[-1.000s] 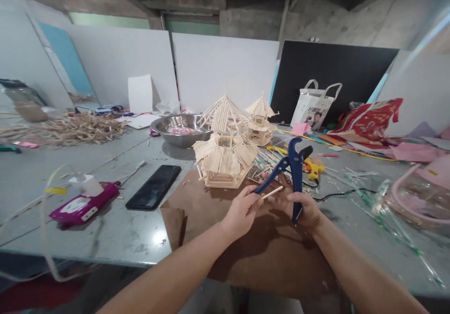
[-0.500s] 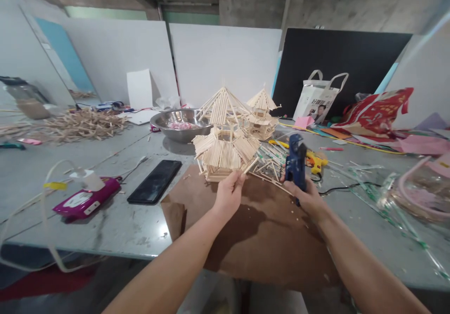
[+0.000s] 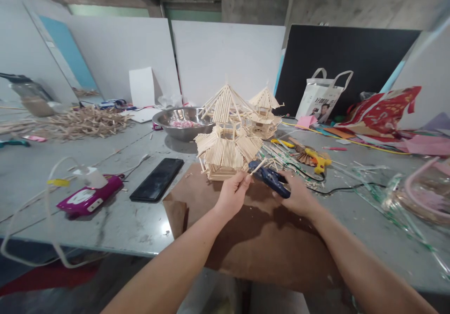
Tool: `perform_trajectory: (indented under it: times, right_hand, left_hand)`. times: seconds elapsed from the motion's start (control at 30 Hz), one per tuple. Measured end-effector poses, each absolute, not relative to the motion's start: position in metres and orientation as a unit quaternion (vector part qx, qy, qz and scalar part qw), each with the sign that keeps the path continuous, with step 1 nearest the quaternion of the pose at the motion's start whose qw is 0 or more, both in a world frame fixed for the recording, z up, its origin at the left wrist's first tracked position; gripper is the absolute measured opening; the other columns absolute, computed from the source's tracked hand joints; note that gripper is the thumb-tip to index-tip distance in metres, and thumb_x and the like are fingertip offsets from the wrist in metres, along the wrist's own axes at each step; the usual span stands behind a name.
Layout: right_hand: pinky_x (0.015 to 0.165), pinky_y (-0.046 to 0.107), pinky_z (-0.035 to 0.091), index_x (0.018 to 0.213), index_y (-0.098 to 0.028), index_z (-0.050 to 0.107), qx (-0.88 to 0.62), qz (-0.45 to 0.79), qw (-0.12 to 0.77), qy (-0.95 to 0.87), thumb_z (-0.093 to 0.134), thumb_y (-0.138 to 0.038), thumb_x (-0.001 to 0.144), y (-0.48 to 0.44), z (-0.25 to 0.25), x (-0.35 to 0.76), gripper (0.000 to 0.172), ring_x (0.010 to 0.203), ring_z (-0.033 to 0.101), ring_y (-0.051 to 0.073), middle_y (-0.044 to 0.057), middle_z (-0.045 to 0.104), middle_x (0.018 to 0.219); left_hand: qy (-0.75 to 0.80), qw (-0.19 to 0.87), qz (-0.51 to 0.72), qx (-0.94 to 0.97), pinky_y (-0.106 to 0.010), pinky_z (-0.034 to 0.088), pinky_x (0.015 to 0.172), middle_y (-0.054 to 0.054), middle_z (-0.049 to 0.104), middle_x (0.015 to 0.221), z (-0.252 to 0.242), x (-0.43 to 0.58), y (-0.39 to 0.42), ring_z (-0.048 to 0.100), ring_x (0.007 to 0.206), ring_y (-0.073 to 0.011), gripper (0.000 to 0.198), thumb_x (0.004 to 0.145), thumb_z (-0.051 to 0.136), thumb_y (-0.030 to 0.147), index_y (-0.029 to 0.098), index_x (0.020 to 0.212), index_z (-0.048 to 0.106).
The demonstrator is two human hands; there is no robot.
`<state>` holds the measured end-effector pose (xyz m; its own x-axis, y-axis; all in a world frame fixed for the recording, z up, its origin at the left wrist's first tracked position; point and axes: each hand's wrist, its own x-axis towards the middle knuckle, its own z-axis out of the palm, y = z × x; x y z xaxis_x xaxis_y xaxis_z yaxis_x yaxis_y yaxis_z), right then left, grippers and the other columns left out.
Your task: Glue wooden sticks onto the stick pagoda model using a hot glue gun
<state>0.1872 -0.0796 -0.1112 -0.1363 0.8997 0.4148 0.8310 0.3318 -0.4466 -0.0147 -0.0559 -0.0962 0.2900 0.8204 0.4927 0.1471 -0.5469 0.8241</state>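
Note:
My left hand [image 3: 233, 193] is closed in a pinch on a short wooden stick [image 3: 258, 166] that points up to the right. In my right hand [image 3: 297, 194] is a dark blue glue gun [image 3: 272, 181], tilted so its front end is at the stick; whether it touches cannot be made out. Just beyond my left hand stands a pavilion model [image 3: 228, 150] built of wooden sticks, with a tiered roof. A second, similar stick model [image 3: 264, 117] stands behind it to the right. Brown paper [image 3: 260, 239] lies under both hands.
A steel bowl [image 3: 163, 119] stands behind the models at left. Left of the paper lie a black phone [image 3: 156, 180] and a magenta power strip [image 3: 92, 194]. A yellow glue gun [image 3: 319, 160] and green-clear wrappers lie right. A stick pile [image 3: 91, 123] sits far left.
My right hand has turned the glue gun from upright to slanting and brought its front end left to the stick. My left hand still holds the stick beside the model.

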Motion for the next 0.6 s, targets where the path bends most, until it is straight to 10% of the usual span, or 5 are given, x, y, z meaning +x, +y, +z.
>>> perform_trajectory:
  times: [0.6]
  right_hand:
    - [0.082, 0.037, 0.039, 0.11, -0.013, 0.045, -0.557, 0.043, 0.281, -0.78, 0.054, -0.026, 0.062, -0.0832, -0.1135, 0.1781, 0.051, 0.095, 0.053, 0.025, 0.014, 0.056, 0.106]
  left_hand:
    - [0.337, 0.326, 0.456, 0.757, -0.02, 0.03, 0.05, 0.003, 0.037, 0.052, -0.0973, -0.0133, -0.0563, 0.032, 0.051, -0.0084, 0.026, 0.077, 0.039, 0.028, 0.014, 0.058, 0.049]
